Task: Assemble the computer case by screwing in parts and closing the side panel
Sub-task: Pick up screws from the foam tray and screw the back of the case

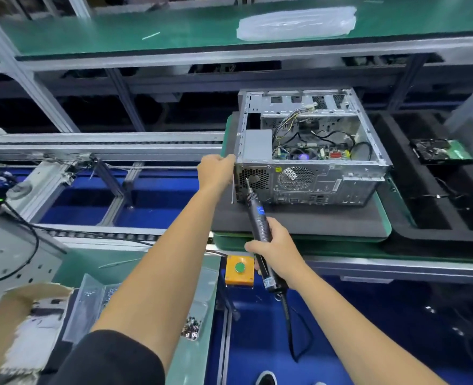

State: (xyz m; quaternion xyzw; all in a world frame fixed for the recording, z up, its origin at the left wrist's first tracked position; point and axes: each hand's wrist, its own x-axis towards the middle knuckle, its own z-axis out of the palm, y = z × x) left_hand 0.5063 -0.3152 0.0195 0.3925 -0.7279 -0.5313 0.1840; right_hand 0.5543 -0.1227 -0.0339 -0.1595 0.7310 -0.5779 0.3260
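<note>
Two hands are working the computer case [310, 151], lying open-side up on a grey pad [299, 220]. The left hand [216, 169] is bracing its rear corner, fingers curled there; the right hand [275, 251] is gripping an electric screwdriver [257, 215], tip at the rear panel. A tilted bit could slip and strip the screw.

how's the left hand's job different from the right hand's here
The left hand is stretched far forward, gripping the near left corner of the open computer case bare; the right hand sits nearer the body, wrapped around the electric screwdriver. The left steadies; the right aims the bit at the case's rear panel by the honeycomb vent. Both are closed in a grip.
</note>
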